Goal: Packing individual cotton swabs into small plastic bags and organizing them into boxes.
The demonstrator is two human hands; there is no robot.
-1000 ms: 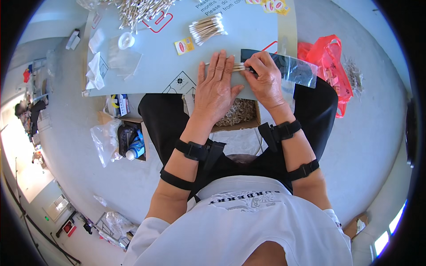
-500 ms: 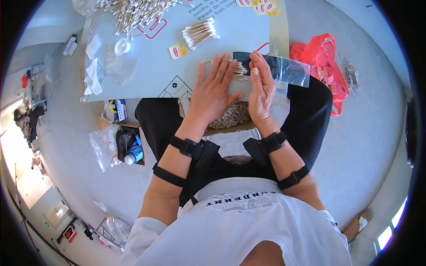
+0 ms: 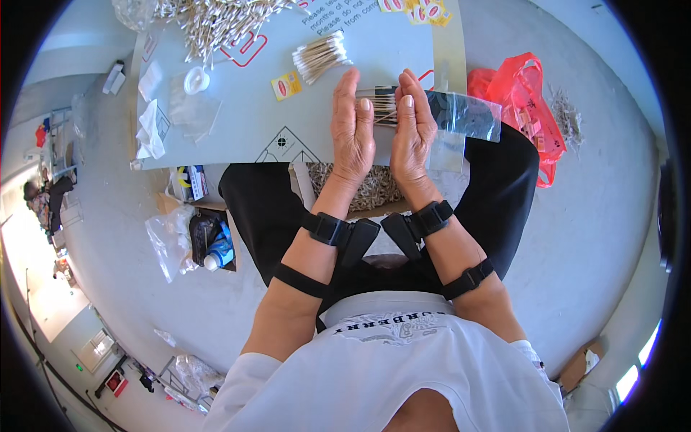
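Observation:
A small bundle of cotton swabs (image 3: 384, 108) lies at the table's near edge, between my upright hands. Beside its left end stands my left hand (image 3: 353, 133) on edge, fingers straight, palm turned inward. Facing it at the right end is my right hand (image 3: 412, 133), also on edge with fingers stretched out. A clear plastic bag (image 3: 471, 117) with a dark part reaches out to the right from behind my right hand; whether the swabs are inside it I cannot tell. Farther off lie another swab bundle (image 3: 319, 56) and a yellow-and-white label (image 3: 286, 86).
A large heap of swabs (image 3: 219, 25) covers the table's (image 3: 245, 122) far left, near a white roll (image 3: 196, 80). More yellow labels (image 3: 421, 11) lie far right. A box of swabs (image 3: 367, 191) sits between my knees. Right of the table is a red bag (image 3: 529, 101).
My left hand has lifted from lying flat over the swabs' left side and turned on edge. More of the bundle shows. My right hand has shifted slightly left.

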